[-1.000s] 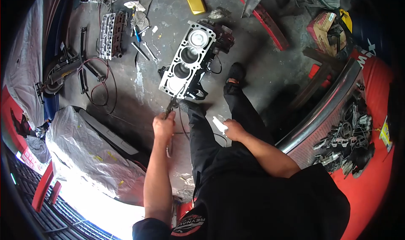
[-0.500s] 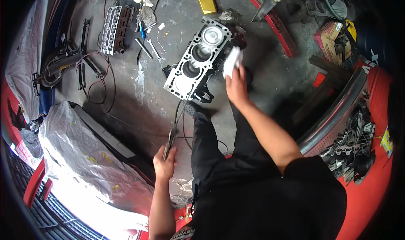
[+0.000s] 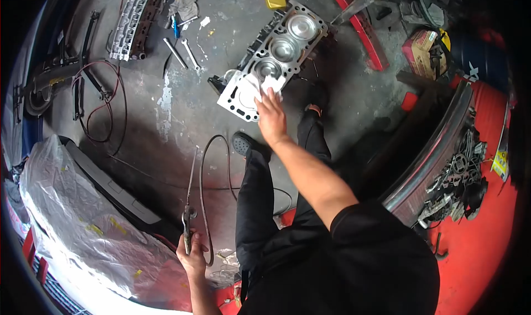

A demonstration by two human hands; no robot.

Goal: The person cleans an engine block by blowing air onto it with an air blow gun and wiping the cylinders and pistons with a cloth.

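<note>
Right now we have our right hand (image 3: 271, 118) over the near end of the engine block (image 3: 235, 100), its fingers extended across a white cloth (image 3: 272, 84) on the deck face. The cloth lies directly beneath and just ahead of those fingertips; whether they also pinch it, we cannot tell.

From there the block's long axis runs away from us and to our right, on a slant, with its cylinder bores in line along it. Our fingers point mostly forward, so the farther bores lie ahead and rightward of them, and the near-end corner lies to their left.

Our left hand (image 3: 192, 257) is low, well apart from the block and nearer our body. Its fingers are wrapped around an air blow gun (image 3: 188, 221), whose long thin nozzle points forward, its tip short of the block. A dark hose (image 3: 203, 204) loops beside it. Our right hand is clearly the nearer one to the block.
</note>
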